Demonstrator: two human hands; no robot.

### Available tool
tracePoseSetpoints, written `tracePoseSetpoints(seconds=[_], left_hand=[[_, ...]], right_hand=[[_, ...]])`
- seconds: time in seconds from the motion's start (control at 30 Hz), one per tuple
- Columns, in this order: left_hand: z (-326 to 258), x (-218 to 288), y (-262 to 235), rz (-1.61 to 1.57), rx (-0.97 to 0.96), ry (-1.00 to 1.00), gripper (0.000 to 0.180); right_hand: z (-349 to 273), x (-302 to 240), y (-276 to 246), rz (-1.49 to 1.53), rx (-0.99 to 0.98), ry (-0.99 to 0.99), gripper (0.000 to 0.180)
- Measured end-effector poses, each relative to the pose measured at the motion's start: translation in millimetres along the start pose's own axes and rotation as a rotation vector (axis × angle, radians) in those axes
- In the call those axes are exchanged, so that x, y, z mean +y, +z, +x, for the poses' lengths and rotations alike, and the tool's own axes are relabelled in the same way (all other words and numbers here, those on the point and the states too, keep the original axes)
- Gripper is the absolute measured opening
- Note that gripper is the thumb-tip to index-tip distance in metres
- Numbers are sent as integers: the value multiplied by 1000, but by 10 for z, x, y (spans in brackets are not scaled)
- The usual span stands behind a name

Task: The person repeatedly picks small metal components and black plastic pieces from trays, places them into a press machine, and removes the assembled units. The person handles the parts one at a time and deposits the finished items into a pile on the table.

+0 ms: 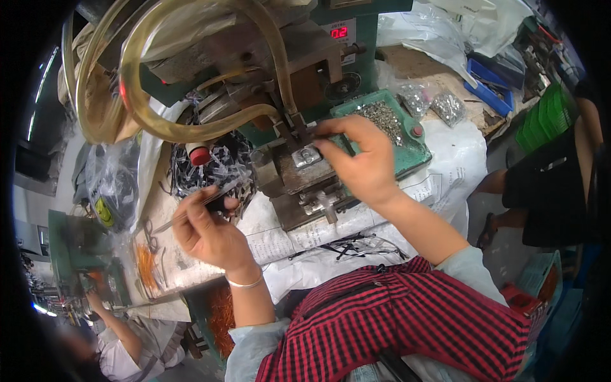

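Note:
My left hand is closed around slim metal tweezers, with something small and black near its fingertips. It is left of the machine, over the near edge of a heap of black and clear strips. My right hand reaches to the machine's upright metal jaws, thumb and forefinger brought close together beside them. Whatever those fingers pinch is too small or hidden to make out. Just below the jaws, a small bright metal block is fixed on the machine's bed.
Thick yellowish hoses loop over the machine. A green tray of small metal parts stands right of it, with bagged parts behind. Black wires lie on the near white sheet. A co-worker sits at lower left; another person stands at right.

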State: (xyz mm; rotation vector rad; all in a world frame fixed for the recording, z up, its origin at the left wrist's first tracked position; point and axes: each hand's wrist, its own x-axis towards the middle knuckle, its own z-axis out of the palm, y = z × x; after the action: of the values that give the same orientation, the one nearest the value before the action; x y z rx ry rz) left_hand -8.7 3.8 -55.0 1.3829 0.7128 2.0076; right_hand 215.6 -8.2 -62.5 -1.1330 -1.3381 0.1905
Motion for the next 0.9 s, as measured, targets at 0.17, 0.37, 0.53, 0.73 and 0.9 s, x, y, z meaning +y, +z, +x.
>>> tracePoseSetpoints(seconds=[0.17, 0.37, 0.53, 0.73, 0.9], left_hand=[[343, 288, 441, 115, -231, 196, 13], [400, 183, 460, 148, -189, 216, 13], [404, 200, 453, 124, -216, 197, 12], [363, 241, 474, 155, -242, 174, 7], [-60, 205, 327, 661, -777, 599, 14]], right_hand=[[-23, -32, 137, -94, 95, -193, 35], [-67, -173, 214, -270, 114, -224, 50], [-68, -234, 229, -37, 103, 7, 49], [-18, -462, -9, 608, -93, 656, 57], [-25, -190, -230, 33, -135, 204, 35]])
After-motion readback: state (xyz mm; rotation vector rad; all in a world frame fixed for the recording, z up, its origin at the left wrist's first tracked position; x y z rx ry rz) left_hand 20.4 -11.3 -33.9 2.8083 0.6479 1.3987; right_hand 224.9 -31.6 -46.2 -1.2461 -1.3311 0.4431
